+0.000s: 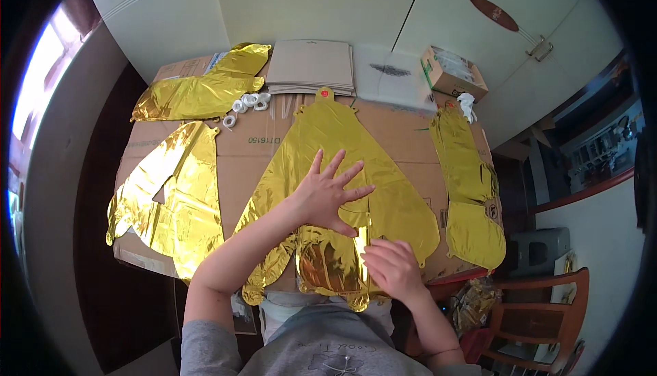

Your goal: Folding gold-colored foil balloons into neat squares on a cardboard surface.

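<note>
Brown cardboard (239, 164): lay beneath the foil pieces.
Gold foil sheet (393, 205): lay mid-cardboard, its tabbed end pointing away from the person.
Left foil piece (195, 194): lay just beside the sheet.
Left hand (327, 194): was spread wide over the sheet, gripping nothing; contact could not be told.
Right hand (393, 270): was partly curled at the sheet's near part; whether it pinched foil could not be told.
White rolls (250, 102): sat clustered beyond.
</note>
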Demonstrator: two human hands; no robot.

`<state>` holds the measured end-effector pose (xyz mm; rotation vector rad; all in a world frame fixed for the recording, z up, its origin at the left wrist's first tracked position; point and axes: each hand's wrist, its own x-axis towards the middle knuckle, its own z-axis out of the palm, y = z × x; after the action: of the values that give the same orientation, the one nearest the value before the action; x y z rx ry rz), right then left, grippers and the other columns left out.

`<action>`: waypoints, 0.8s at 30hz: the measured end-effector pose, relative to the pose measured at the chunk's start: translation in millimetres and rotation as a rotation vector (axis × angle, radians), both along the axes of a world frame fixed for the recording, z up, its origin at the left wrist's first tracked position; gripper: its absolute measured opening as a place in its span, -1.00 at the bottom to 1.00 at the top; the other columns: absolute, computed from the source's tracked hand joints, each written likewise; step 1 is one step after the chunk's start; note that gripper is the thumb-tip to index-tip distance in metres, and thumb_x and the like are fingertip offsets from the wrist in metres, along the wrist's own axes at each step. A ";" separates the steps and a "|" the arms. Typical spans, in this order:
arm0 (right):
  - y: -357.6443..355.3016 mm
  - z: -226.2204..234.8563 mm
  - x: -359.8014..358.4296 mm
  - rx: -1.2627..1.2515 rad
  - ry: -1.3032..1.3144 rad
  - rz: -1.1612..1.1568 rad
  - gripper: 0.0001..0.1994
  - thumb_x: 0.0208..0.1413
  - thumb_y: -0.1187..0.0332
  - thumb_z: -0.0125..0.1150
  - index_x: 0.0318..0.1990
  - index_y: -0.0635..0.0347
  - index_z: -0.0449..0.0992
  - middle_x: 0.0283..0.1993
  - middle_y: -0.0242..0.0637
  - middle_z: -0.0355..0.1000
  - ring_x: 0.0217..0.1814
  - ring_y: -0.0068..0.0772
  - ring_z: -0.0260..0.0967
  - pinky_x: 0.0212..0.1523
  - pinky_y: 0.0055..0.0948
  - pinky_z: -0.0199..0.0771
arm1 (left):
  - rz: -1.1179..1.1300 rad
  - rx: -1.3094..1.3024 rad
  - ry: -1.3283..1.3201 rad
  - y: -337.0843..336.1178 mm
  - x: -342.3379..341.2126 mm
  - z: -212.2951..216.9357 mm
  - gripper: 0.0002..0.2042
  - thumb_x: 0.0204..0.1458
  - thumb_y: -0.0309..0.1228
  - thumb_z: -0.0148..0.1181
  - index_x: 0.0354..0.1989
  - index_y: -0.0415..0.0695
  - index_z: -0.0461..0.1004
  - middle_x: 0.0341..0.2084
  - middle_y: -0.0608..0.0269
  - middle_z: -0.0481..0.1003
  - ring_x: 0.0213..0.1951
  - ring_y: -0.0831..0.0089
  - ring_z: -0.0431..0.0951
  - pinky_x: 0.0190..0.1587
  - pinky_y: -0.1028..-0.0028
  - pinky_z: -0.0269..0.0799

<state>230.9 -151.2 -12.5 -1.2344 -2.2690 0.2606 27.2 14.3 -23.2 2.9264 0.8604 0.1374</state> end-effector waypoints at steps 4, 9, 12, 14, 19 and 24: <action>15.0 -8.3 10.6 0.078 -0.076 -0.041 -0.77 0.00 0.27 0.35 -0.15 0.04 0.62 -0.08 -0.47 0.54 0.11 -0.42 0.42 0.00 -0.32 0.26 | -0.007 0.004 0.014 0.7 0.3 -0.1 -0.01 -0.33 0.54 0.07 0.39 0.47 0.08 0.44 0.14 -0.03 0.42 -0.23 -0.16 0.31 -0.38 -0.28; 17.9 -10.3 11.0 0.048 -0.104 -0.047 -0.68 -0.02 0.13 0.36 -0.13 0.04 0.61 -0.04 -0.49 0.54 0.13 -0.43 0.40 0.02 -0.33 0.24 | -0.006 -0.019 0.029 0.7 0.4 2.3 0.02 -0.34 0.53 0.08 0.41 0.46 0.06 0.44 0.16 -0.03 0.44 -0.19 -0.20 0.33 -0.36 -0.33; 19.2 -11.7 13.3 0.033 -0.140 -0.057 -0.61 -0.04 0.05 0.35 -0.10 0.05 0.61 0.01 -0.50 0.53 0.17 -0.41 0.37 0.04 -0.31 0.23 | -0.006 -0.015 0.027 0.9 0.0 1.8 0.01 -0.35 0.52 0.10 0.40 0.46 0.07 0.44 0.16 -0.03 0.43 -0.20 -0.17 0.32 -0.37 -0.30; 20.0 -10.9 15.4 0.011 -0.175 -0.060 -0.54 -0.06 -0.01 0.34 -0.06 0.06 0.60 0.06 -0.49 0.51 0.22 -0.37 0.33 0.06 -0.27 0.23 | -0.011 -0.005 0.018 1.4 0.2 0.7 0.00 -0.35 0.51 0.13 0.39 0.47 0.08 0.44 0.15 -0.03 0.42 -0.23 -0.14 0.30 -0.39 -0.25; 24.6 1.0 17.4 -0.056 -0.285 -0.044 -0.33 -0.15 -0.17 0.33 0.06 0.08 0.55 0.19 -0.45 0.44 0.34 -0.20 0.21 0.14 -0.17 0.21 | -0.012 0.000 -0.004 1.7 0.0 -0.7 0.00 -0.35 0.51 0.13 0.39 0.45 0.11 0.43 0.14 -0.01 0.41 -0.23 -0.12 0.30 -0.39 -0.24; 23.7 8.0 15.2 -0.125 -0.366 -0.039 -0.18 -0.23 -0.27 0.32 0.14 0.11 0.49 0.27 -0.38 0.37 0.41 -0.06 0.11 0.22 -0.07 0.18 | -0.011 0.002 -0.014 1.8 0.3 -2.6 0.01 -0.36 0.51 0.13 0.39 0.44 0.11 0.43 0.14 0.00 0.41 -0.23 -0.12 0.29 -0.39 -0.23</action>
<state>246.1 -127.6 -4.4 -1.4912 -2.5654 0.1746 27.5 16.1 -25.8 2.9281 0.8430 0.1573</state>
